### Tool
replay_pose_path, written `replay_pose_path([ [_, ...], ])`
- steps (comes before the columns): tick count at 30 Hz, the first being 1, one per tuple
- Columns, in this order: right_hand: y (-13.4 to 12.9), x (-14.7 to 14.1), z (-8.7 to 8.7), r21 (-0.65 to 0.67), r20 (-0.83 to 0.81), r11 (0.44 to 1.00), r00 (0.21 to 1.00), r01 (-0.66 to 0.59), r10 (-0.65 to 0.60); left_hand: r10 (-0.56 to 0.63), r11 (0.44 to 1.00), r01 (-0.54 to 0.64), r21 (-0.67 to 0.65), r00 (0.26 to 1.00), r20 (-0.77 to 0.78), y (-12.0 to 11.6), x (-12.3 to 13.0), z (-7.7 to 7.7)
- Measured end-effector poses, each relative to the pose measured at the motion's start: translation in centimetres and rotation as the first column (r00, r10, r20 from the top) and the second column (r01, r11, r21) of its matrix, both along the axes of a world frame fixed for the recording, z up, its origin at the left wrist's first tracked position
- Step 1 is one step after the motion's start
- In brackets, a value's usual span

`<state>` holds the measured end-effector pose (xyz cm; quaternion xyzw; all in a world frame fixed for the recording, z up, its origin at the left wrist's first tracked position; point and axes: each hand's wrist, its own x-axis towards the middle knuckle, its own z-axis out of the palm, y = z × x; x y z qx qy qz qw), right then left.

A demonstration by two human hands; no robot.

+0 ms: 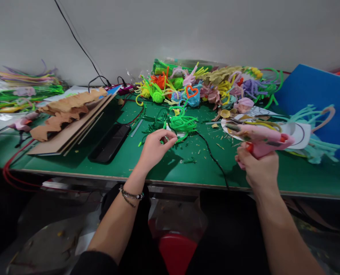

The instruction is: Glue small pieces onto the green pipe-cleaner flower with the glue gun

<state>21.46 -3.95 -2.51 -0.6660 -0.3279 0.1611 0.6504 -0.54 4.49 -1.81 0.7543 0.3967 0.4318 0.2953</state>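
Note:
My right hand grips a pink glue gun, its nozzle pointing left over the table. My left hand is over the middle of the table, thumb and forefinger drawn together in a pinch. Whatever is between those fingertips, if anything, I cannot make out. Just behind them lies a tangle of bright green pipe cleaners, with something white partly visible beneath it. Darker green clippings are scattered to its left.
Colourful fuzzy pipe-cleaner pieces heap along the wall. A black phone lies left of my left hand, beside stacked boards carrying torn brown cardboard. A black cable runs over the front edge. A blue board leans at right.

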Motion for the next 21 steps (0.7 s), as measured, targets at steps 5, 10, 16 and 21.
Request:
replay_pose_path([
  [5,-0.1,0.4,0.6,0.114,-0.048,0.993,0.999,0.028,-0.022,0.042,0.985,-0.007,0.170,0.979,-0.201,0.4,-1.4,0.5],
  [10,-0.5,1.3,1.0,0.100,-0.071,0.990,0.994,0.095,-0.088,0.155,0.960,-0.036,0.277,0.892,-0.424,0.2,-2.0,1.3],
  [16,-1.1,1.9,1.0,0.126,-0.064,0.988,0.995,0.084,-0.076,0.340,0.878,0.035,0.477,0.655,-0.675,0.4,-1.0,1.5],
  [21,-1.6,2.5,0.6,0.098,-0.022,0.992,0.996,0.083,-0.082,0.489,0.747,0.197,0.635,0.485,-0.725,1.0,-0.2,0.9],
])
